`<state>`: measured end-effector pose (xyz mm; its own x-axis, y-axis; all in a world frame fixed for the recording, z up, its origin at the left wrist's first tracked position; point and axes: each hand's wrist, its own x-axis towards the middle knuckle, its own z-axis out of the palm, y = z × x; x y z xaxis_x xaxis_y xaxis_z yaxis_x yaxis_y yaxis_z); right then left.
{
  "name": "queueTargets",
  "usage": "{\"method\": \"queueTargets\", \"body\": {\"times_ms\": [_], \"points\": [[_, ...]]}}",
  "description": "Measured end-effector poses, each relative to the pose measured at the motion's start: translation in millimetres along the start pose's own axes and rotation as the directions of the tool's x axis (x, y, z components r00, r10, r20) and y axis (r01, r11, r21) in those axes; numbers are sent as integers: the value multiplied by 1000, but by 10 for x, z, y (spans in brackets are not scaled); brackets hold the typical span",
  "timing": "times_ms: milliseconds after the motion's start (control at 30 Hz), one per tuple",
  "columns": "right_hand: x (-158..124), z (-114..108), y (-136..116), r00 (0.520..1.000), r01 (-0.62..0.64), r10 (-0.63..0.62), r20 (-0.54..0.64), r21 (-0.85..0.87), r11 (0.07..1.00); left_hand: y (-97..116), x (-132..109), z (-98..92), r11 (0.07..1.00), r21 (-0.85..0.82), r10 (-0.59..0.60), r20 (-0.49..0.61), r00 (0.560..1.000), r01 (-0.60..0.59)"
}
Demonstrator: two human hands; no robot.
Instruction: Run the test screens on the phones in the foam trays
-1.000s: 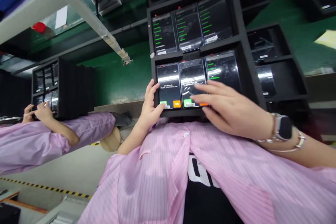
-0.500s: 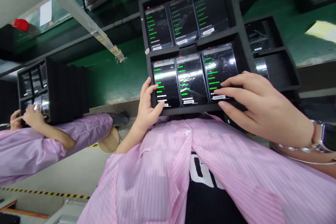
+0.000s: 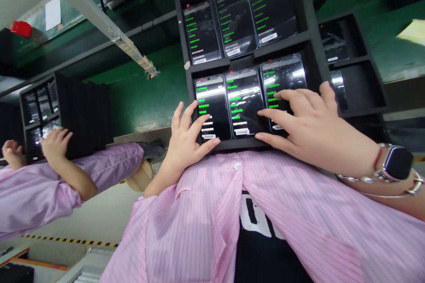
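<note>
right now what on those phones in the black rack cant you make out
green screen text: too small to read in the head view
white labels: too small to read in the head view
rightmost lower phone: its bottom part hidden by the right hand

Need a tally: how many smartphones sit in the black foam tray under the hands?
6: upper-left phone, upper-middle phone, upper-right phone, lower-left phone, lower-middle phone, lower-right phone.

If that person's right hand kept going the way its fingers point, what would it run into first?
The right hand lies over the lower row's right phone, so the middle phone comes next, though contact is hard to judge.
</note>
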<state>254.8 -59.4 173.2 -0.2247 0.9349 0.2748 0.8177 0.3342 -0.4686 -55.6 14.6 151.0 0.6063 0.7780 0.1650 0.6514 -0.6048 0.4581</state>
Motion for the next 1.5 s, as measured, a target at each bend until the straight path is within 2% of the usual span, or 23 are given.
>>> {"method": "queueTargets", "body": {"times_ms": [167, 500, 633, 767, 933, 1067, 1200, 1367, 1500], "points": [[47, 43, 27, 999, -13, 14, -36, 13, 1000, 19, 54, -43, 1000, -19, -21, 62, 998, 22], [97, 108, 48, 995, -90, 92, -29, 43, 995, -16, 83, -35, 1000, -29, -7, 60, 998, 9], [161, 173, 110, 994, -60, 69, -86, 99, 993, 8, 95, -43, 1000, 7, -20, 76, 997, 20], [150, 118, 42, 992, -33, 41, -117, 71, 997, -11, 76, -36, 999, -42, -19, 33, 999, 21], [55, 30, -152, 999, 16, -13, -34, 108, 994, -43, 71, -18, 994, -96, -60, -47, 997, 55], [20, 141, -180, 995, 96, -99, 15, 134, 986, -36, 96, 2, 993, -98, -68, -21, 997, 66], [33, 234, -171, 993, 109, -114, 33, 121, 987, -45, 95, 8, 995, -77, -71, 4, 997, 71], [101, 246, -235, 987, 141, -144, 73, 42, 989, -71, 79, -12, 995, -86, -58, -2, 998, 58], [172, 266, -273, 979, 142, -142, 147, 7, 990, -68, 91, -58, 994, -75, -81, -9, 997, 80]]}}
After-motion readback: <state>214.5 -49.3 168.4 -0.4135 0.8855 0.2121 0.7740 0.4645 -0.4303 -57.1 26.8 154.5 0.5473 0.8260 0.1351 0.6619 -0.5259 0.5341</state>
